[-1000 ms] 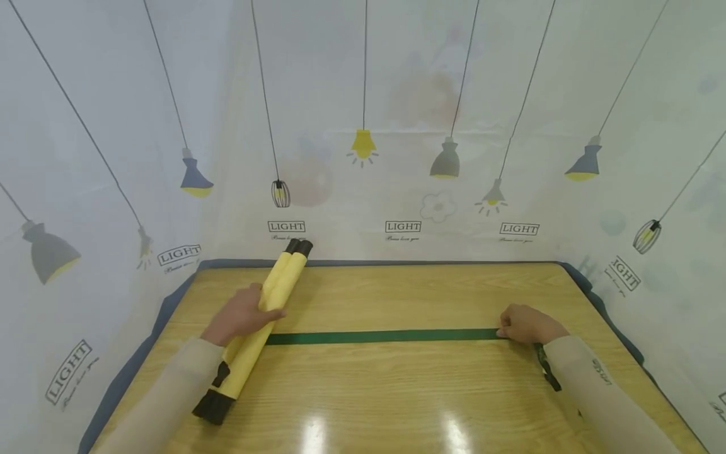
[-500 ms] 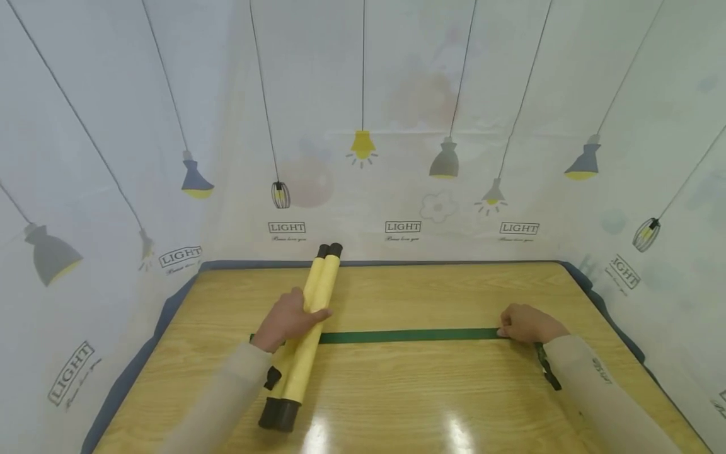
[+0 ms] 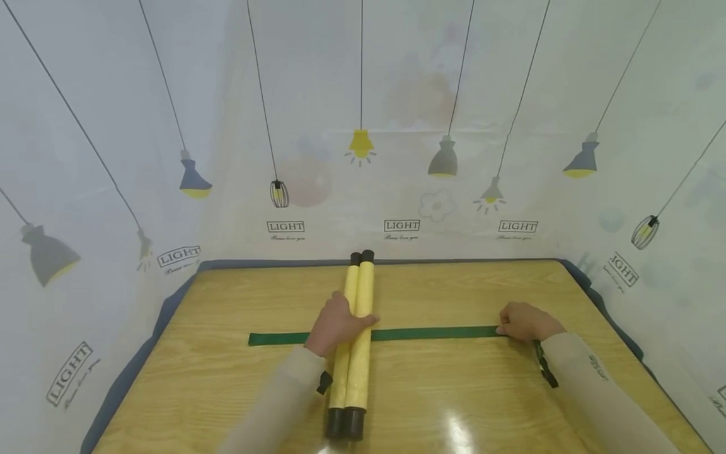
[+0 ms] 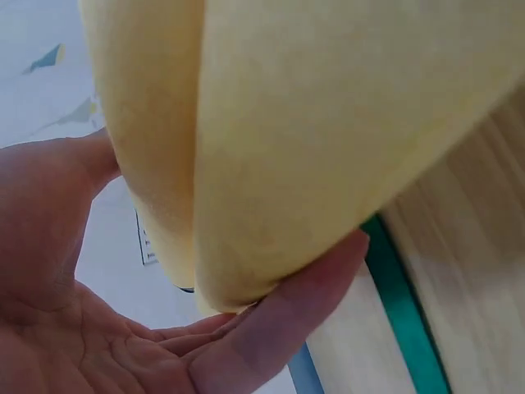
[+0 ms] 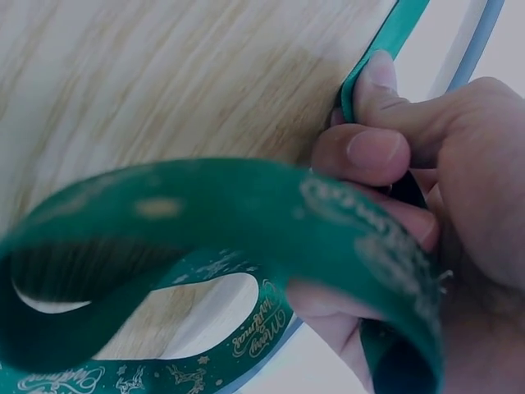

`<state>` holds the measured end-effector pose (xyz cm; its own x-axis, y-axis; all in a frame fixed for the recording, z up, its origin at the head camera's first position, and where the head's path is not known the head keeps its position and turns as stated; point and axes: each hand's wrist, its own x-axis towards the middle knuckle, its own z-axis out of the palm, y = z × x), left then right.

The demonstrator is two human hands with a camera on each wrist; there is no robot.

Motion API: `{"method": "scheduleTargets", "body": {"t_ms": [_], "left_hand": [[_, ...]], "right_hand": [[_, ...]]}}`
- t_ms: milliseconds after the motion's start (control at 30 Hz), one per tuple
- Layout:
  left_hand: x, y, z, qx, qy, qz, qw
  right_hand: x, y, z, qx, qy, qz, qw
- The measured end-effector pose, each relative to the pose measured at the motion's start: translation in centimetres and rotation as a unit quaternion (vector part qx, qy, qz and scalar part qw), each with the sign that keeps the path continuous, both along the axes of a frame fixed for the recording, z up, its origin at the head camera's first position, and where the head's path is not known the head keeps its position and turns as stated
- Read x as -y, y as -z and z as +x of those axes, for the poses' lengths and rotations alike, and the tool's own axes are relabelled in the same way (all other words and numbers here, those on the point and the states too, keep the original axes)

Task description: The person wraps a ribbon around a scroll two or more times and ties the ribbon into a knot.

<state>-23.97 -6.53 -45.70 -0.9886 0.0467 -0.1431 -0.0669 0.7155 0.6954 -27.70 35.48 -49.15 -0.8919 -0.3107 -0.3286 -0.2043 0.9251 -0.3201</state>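
Note:
My left hand (image 3: 337,325) grips two long yellow tubes (image 3: 360,366) with black end caps, side by side, thumb over the right one. They lie across a green ribbon (image 3: 433,333) stretched sideways over the table. In the left wrist view the tubes (image 4: 279,148) fill the upper middle, with the hand (image 4: 107,353) around them. At the right, my right hand (image 3: 527,321) pinches the ribbon between thumb and index finger. The right wrist view shows the ribbon's loose loops (image 5: 213,197), printed with white "Merry Christmas" lettering, beside that hand (image 5: 484,172).
A wooden table (image 3: 454,391) lies under both hands. A pale sheet (image 3: 505,75) printed with hanging lamps stands around the back and sides, with a blue edge strip (image 3: 482,261) along the table. The ribbon's left end (image 3: 254,340) lies flat on the table.
My left hand has carried the tubes to the right along the ribbon, and they now stand straighter to the view. The ribbon's left end has come into sight. My right hand stays put.

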Motion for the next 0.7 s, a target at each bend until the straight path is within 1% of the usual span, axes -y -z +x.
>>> {"method": "scheduleTargets", "body": {"t_ms": [100, 267, 333, 500, 567, 700], "left_hand": [[-1.7, -0.1, -0.2, 0.003, 0.003, -0.006, 1.0000], [-4.4, 0.1, -0.4, -0.010, 0.019, -0.011, 0.9997], [-5.5, 0.2, -0.5, -0.014, 0.023, -0.026, 0.9993], [-7.7, 0.7, -0.6, -0.024, 0.035, -0.082, 0.9957], [-8.4, 0.8, -0.5, -0.025, 0.035, -0.096, 0.9945], [-9.5, 1.1, -0.4, -0.022, 0.025, -0.117, 0.9926]], "right_hand": [[0.1, -0.1, 0.0, 0.001, 0.004, 0.002, 1.0000], [0.4, -0.3, 0.1, -0.001, 0.004, 0.007, 1.0000], [0.4, -0.3, 0.2, -0.002, 0.004, 0.008, 1.0000], [0.3, -0.2, 0.3, -0.005, 0.007, 0.004, 1.0000], [0.3, -0.2, 0.4, -0.003, 0.008, 0.002, 1.0000], [0.4, -0.4, 0.5, 0.001, 0.013, -0.001, 0.9999]]}}
